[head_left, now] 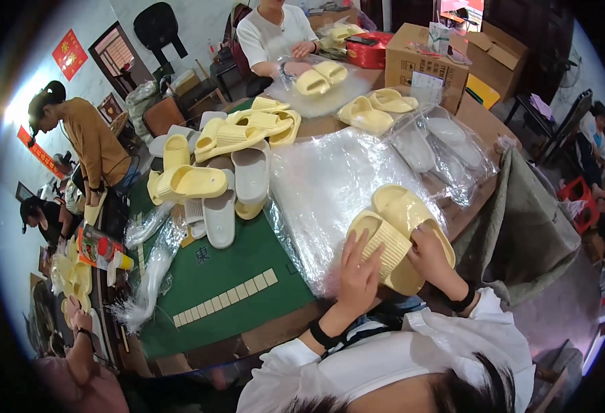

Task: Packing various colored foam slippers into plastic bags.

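A pair of pale yellow slippers is between my hands, above the clear plastic bags (323, 186) at the table's near right. My left hand (359, 275) lays its stretched fingers, slightly apart, against the ribbed strap of the left slipper (390, 249). On the other side my right hand (431, 256) has its fingers curled on the right slipper (404, 206), by the strap and inner edge. The slippers overlap near my body. Part of the right slipper's strap is hidden by my right hand.
Loose yellow slippers (196, 182) and grey slippers (251, 175) are heaped left of the bags. Bagged grey slippers (447, 141) lie at the right, near a cardboard box (423, 58). Across the table a person (275, 34) handles bagged slippers. Grey cloth (522, 227) hangs at the right edge.
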### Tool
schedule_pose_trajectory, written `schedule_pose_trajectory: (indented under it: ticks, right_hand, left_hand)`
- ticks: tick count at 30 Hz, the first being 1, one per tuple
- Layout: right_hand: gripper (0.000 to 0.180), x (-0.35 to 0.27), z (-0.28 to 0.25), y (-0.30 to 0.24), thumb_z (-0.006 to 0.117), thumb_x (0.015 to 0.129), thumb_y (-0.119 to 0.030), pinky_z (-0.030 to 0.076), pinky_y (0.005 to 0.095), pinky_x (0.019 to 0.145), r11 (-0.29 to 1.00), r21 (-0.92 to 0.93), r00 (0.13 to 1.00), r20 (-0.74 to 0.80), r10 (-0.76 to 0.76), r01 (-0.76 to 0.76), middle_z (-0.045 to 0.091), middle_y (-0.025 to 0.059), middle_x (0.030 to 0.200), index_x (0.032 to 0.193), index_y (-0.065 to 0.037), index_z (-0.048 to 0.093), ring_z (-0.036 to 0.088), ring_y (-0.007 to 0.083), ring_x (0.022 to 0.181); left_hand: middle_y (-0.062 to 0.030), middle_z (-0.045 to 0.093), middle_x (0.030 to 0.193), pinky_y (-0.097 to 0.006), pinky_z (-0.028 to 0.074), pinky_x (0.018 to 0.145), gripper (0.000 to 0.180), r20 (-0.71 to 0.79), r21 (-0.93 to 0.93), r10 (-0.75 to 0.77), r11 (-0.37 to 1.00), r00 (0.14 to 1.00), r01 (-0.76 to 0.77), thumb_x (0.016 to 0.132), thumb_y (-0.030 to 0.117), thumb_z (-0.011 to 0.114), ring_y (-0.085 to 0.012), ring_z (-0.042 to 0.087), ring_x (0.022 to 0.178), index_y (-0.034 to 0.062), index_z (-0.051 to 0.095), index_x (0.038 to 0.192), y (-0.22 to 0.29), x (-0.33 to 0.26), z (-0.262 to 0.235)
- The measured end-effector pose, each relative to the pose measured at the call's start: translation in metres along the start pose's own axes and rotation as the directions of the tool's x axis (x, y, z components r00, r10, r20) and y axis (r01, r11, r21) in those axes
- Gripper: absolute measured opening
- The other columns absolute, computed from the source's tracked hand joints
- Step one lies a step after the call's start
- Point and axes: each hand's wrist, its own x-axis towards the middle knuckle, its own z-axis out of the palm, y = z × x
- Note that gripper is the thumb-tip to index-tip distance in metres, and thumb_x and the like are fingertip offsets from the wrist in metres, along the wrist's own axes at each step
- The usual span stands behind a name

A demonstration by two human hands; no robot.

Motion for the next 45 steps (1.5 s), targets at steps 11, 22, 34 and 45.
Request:
schedule_pose_trajectory:
  ticks: [11,22,34,45]
  right_hand:
    - [0.02,0.021,0.035,-0.004,0.061,0.075,-0.013,0.045,0.0454,0.07,0.99,-0.051,0.987,-0.1,0.126,-0.131,0.054,0.0186,0.091,0.087,0.0,0.053,0.054,0.0388,0.083]
    - [0.021,0.041,0.04,-0.011,0.061,0.081,-0.019,0.045,0.0462,0.066,0.961,0.014,0.96,-0.05,0.276,-0.276,0.057,0.0227,0.083,0.081,0.001,0.054,0.057,0.0409,0.077]
    - [0.023,0.064,0.067,-0.009,0.058,0.084,-0.022,0.044,0.0476,0.066,0.955,-0.027,0.939,-0.19,0.285,-0.295,0.057,0.0229,0.082,0.081,0.0,0.052,0.056,0.0426,0.076]
    - [0.04,0.047,0.051,0.008,0.062,0.083,-0.025,0.043,0.0435,0.084,0.991,0.131,0.998,-0.061,0.005,0.004,0.055,0.0227,0.105,0.117,-0.004,0.057,0.053,0.0377,0.099]
  left_hand:
    - [-0.0232,0.017,0.148,-0.043,0.03,0.106,0.06,-0.107,0.002,-0.303,0.952,0.947,0.305,0.084,-0.001,0.054,-0.0424,0.032,0.13,0.0058,0.033,0.141,-0.005,-0.014,0.016]
    - [-0.0185,0.02,0.148,-0.032,0.028,0.106,0.092,0.202,-0.651,-0.546,0.545,0.813,0.528,0.078,-0.01,0.052,-0.0252,0.033,0.13,0.0039,-0.009,0.146,-0.037,-0.029,0.019]
    - [-0.0209,0.018,0.149,-0.031,0.021,0.11,0.084,0.302,-0.401,-0.514,0.695,0.803,0.596,0.075,-0.017,0.047,-0.0287,0.022,0.137,0.0018,0.006,0.146,-0.032,-0.022,0.011]
    - [-0.0208,0.026,0.146,-0.035,0.023,0.11,0.083,0.226,-0.291,-0.527,0.766,0.819,0.573,0.076,-0.004,0.062,-0.0285,0.028,0.134,-0.0004,0.015,0.144,-0.044,-0.025,0.018]
